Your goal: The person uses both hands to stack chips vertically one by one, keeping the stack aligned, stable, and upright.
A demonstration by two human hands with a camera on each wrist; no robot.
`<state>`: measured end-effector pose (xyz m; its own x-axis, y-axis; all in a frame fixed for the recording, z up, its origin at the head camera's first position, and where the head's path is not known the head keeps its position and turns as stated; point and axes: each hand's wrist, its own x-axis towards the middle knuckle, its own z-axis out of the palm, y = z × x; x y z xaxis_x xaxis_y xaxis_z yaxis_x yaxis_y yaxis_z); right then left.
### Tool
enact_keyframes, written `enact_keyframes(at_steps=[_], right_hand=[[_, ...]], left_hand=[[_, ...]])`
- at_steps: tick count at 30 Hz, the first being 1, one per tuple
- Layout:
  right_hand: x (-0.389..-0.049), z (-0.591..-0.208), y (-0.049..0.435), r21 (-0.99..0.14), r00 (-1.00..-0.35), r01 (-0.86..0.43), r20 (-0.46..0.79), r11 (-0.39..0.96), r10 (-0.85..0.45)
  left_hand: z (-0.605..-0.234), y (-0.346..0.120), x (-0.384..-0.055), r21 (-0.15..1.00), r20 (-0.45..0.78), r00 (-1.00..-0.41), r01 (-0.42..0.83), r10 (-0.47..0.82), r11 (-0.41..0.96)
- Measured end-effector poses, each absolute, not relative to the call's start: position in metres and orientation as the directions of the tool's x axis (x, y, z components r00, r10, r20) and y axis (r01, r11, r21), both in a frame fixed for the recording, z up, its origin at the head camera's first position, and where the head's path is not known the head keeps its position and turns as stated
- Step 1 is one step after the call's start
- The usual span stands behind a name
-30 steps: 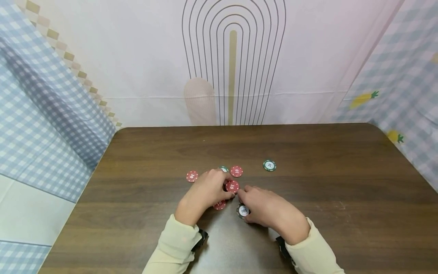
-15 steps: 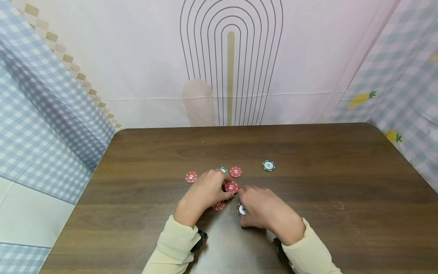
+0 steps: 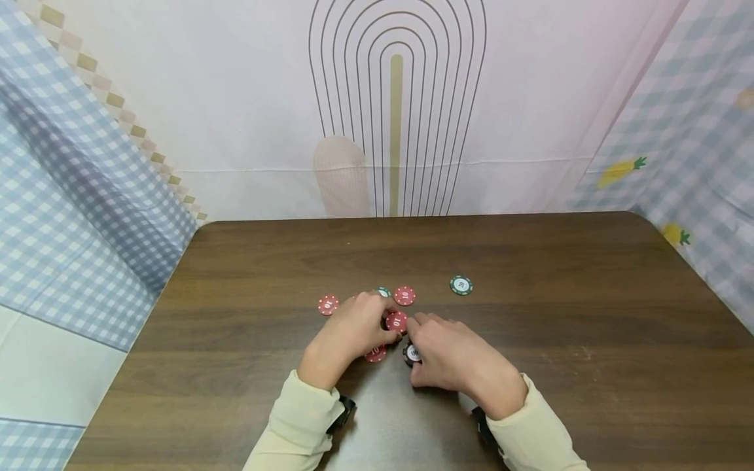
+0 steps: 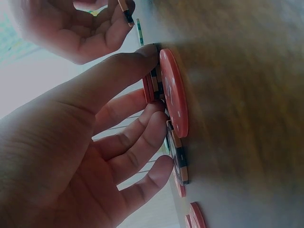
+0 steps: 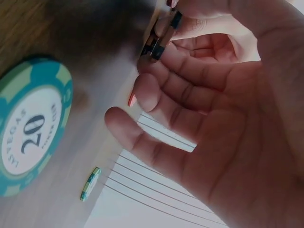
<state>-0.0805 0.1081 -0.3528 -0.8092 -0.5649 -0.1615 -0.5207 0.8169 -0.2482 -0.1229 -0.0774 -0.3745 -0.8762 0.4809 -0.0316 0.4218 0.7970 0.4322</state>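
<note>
My left hand [image 3: 350,330] grips a small stack of poker chips [image 4: 155,88] on the table between thumb and fingers. A red 10 chip [image 3: 396,322] is on top, with black-edged chips beneath. Just right of it, my right hand [image 3: 459,350] pinches a black chip [image 3: 412,354]; its edge [image 5: 166,35] shows in the right wrist view. A flat red chip [image 4: 174,95] lies beside the stack, and a black chip [image 4: 178,154] lies by the left fingers. Beneath the right palm is a green 20 chip [image 5: 33,126], hidden in the head view.
Loose chips lie further back: a red one [image 3: 328,305] at left, another red one [image 3: 404,296], a partly covered green one [image 3: 383,292] and a green one [image 3: 461,285] at right. The brown table [image 3: 577,281] extends around them, with cloth hangings [image 3: 247,118] behind.
My right hand has shifted slightly left and forward with the black chip, closer to the stack, and covers more of that chip. The left hand stays on the stack.
</note>
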Motion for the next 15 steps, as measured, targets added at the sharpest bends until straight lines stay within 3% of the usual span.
enact_keyframes(at_steps=[15], right_hand=[[-0.0854,-0.3535,0.1164,-0.143,-0.783,-0.621,0.079,0.771,-0.616]], left_hand=[[-0.3755,-0.0769,-0.1234,0.423,-0.035,-0.880,0.417,0.474,0.804]])
